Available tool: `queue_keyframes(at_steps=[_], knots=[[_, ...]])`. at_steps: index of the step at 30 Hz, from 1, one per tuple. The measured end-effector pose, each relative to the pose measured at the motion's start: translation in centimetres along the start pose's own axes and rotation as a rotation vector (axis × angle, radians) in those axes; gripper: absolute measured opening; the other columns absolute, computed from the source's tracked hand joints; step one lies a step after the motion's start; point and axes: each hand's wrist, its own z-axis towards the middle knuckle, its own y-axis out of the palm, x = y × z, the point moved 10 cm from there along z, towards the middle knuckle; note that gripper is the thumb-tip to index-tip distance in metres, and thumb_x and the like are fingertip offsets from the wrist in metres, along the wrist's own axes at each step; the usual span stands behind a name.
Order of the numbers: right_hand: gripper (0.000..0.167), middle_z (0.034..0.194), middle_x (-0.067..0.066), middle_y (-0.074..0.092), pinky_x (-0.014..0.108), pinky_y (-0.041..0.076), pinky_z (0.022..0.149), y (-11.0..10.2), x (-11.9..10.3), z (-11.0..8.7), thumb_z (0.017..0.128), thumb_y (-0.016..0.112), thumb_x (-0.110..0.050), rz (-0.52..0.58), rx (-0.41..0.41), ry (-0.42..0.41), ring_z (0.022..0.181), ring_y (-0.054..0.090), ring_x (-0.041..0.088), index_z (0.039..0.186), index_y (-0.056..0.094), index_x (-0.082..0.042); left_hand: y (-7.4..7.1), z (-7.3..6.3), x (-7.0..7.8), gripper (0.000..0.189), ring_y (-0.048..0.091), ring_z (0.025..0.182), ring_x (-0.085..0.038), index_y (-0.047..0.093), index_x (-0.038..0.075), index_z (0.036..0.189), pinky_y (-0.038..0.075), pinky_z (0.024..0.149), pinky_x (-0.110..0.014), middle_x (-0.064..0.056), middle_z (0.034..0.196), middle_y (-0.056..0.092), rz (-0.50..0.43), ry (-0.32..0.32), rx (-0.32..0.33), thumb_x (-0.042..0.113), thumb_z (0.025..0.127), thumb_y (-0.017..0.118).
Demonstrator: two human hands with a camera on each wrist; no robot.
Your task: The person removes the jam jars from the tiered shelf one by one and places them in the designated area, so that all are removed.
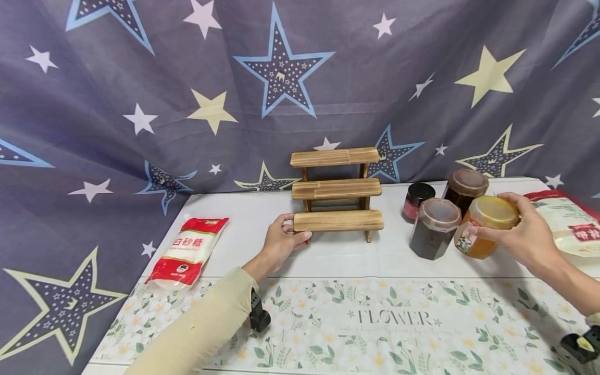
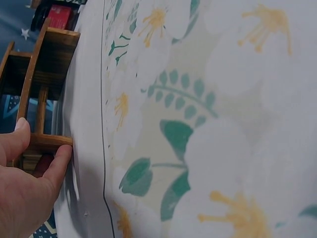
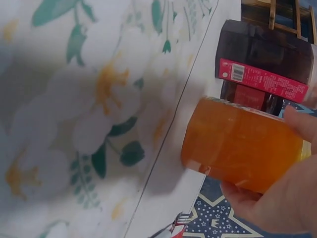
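A three-step wooden display stand (image 1: 338,221) stands against the back cloth. My left hand (image 1: 275,244) holds the left end of its lowest step; in the left wrist view, thumb and fingers lie about that end of the stand (image 2: 55,62). On the right, my right hand (image 1: 529,234) grips a yellow-lidded jar of amber honey (image 1: 480,239) near its lid. The right wrist view shows the orange jar (image 3: 237,144) from the side, tilted in that view. Close to it are a dark jar with a brownish lid (image 1: 431,234), another dark jar (image 1: 466,185) and a small black-lidded jar (image 1: 417,200).
A red and white bag of sugar (image 1: 187,252) lies at the left of the table. Another red and white bag (image 1: 569,224) lies right of the jars, partly out of view. A flower-printed cloth (image 1: 347,333) covers the front. Behind hangs a star-patterned curtain (image 1: 187,62).
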Motion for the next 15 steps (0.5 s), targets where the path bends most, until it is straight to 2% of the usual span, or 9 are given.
queue_keyframes(at_steps=[6,15], knots=[[0.094,0.127,0.024,0.040,0.000,0.036,0.062,0.43,-0.08,-0.11,0.076,0.084,-0.024,0.013,-0.039,-0.022,0.087,0.039,-0.004,0.145,0.024,0.001,-0.03,-0.03,-0.01,0.065,0.066,0.082,-0.019,0.041,0.002,0.138,0.059,0.087,-0.041,-0.022,0.107,0.059,0.000,-0.005,-0.004,-0.008,0.082,0.071],[0.093,0.126,0.020,0.037,0.001,0.038,0.062,0.82,-0.30,-0.18,0.078,0.082,-0.020,0.056,-0.049,-0.051,0.089,0.040,-0.003,0.144,0.021,0.002,-0.19,-0.04,-0.03,0.066,0.066,0.084,-0.020,0.040,0.003,0.139,0.059,0.087,-0.040,-0.022,0.108,0.059,0.002,-0.009,0.002,-0.008,0.082,0.071]])
